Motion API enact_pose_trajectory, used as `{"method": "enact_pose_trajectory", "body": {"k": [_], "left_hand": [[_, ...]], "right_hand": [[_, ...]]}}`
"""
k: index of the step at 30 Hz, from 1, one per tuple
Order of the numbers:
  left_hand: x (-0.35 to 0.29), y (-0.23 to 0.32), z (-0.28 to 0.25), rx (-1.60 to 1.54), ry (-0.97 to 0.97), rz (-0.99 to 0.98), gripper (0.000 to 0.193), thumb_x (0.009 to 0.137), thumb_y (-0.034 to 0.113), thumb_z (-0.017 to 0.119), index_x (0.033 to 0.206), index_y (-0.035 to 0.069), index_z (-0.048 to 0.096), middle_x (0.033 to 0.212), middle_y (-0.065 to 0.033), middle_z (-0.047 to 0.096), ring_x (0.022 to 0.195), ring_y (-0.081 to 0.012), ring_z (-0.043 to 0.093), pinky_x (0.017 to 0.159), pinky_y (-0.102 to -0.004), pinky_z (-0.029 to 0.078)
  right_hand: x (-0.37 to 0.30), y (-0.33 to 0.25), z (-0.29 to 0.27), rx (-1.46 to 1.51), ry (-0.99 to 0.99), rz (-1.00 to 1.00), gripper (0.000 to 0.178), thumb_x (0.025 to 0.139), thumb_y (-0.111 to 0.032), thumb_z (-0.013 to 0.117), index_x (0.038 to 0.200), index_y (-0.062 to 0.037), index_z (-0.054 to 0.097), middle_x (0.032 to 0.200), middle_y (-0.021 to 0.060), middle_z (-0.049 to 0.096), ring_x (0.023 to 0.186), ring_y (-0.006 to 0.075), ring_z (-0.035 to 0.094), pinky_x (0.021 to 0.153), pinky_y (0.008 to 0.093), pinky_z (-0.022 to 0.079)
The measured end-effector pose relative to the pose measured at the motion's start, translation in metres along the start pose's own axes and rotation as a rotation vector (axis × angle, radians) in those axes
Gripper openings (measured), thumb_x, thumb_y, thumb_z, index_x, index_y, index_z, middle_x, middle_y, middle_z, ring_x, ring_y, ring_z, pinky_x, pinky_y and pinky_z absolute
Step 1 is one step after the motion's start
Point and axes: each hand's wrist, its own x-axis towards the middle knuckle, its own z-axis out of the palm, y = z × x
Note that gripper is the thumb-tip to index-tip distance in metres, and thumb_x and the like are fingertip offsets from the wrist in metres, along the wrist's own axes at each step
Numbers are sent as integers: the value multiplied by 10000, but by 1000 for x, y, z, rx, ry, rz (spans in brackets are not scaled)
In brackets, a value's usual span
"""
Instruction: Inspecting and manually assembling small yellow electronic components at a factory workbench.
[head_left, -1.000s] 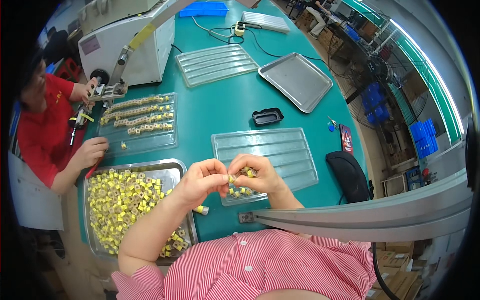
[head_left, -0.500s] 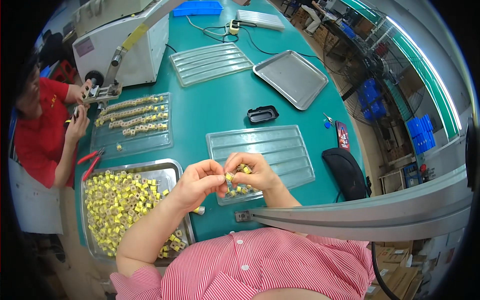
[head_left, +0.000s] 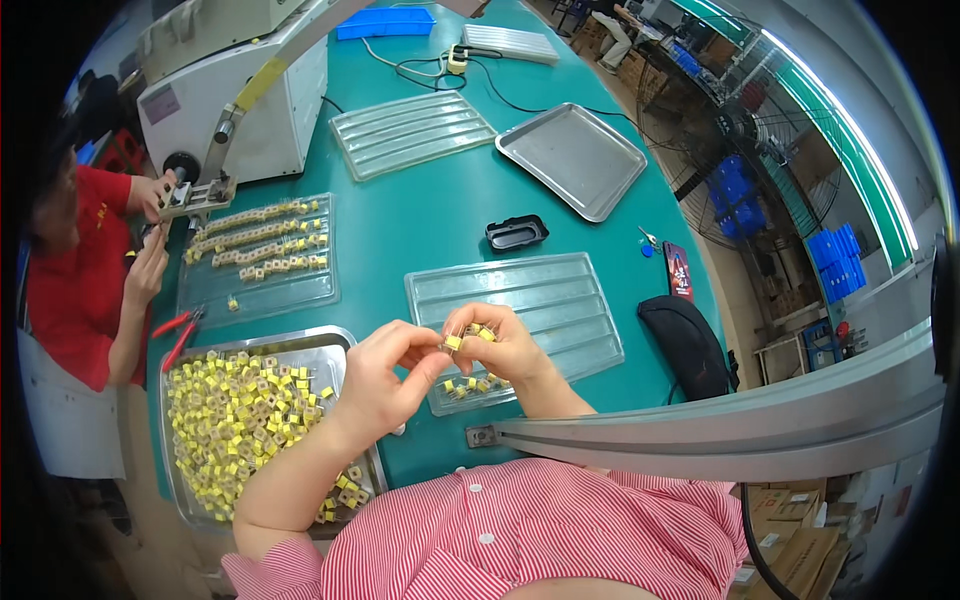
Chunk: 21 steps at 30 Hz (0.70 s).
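In front of my chest, my left hand [head_left: 388, 368] and my right hand [head_left: 508, 350] meet over the near left part of a clear ribbed plastic tray [head_left: 530, 315]. Between their fingertips is a small coil component [head_left: 453, 343] with yellow tape and thin wire leads, pinched from both sides. More of the same coils [head_left: 484, 332] are tucked in my right hand's curled fingers. Beneath my hands, several coils [head_left: 470, 386] lie in the tray's nearest groove. To the left stands a metal tray [head_left: 345, 335] heaped with yellow-taped coils [head_left: 235, 420].
A co-worker in red [head_left: 80, 270] handles a machine fixture [head_left: 200, 195] at left, beside a tray of coil rows [head_left: 320, 285]. Red-handled pliers [head_left: 178, 335] lie nearby. Around me are a black box [head_left: 517, 233], metal tray [head_left: 580, 165], black pouch [head_left: 685, 345] and metal rail [head_left: 700, 425].
My left hand's fingers have opened out slightly, and the pinched coil has turned and shifted a little left and up. The whole view has shifted slightly.
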Motion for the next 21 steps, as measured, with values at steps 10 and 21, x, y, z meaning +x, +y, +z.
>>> {"method": "enact_pose_trajectory", "body": {"k": [10,21], "left_hand": [[2,0,-1,584,112,493,197,630,97,661,777,24,551,665,-74,551,567,-207,554,472,-279,450],[13,0,-15,215,-183,-41,126,704,107,630,742,10,558,627,-63,548,545,-141,552,443,-250,425]], "right_hand": [[1,-8,1,-100,-21,45,113,743,-50,577,840,4,552,730,36,549,592,79,523,524,194,429],[1,-14,8,-247,-13,84,109,741,-84,600,811,-9,566,699,18,550,571,61,509,511,184,424]]}}
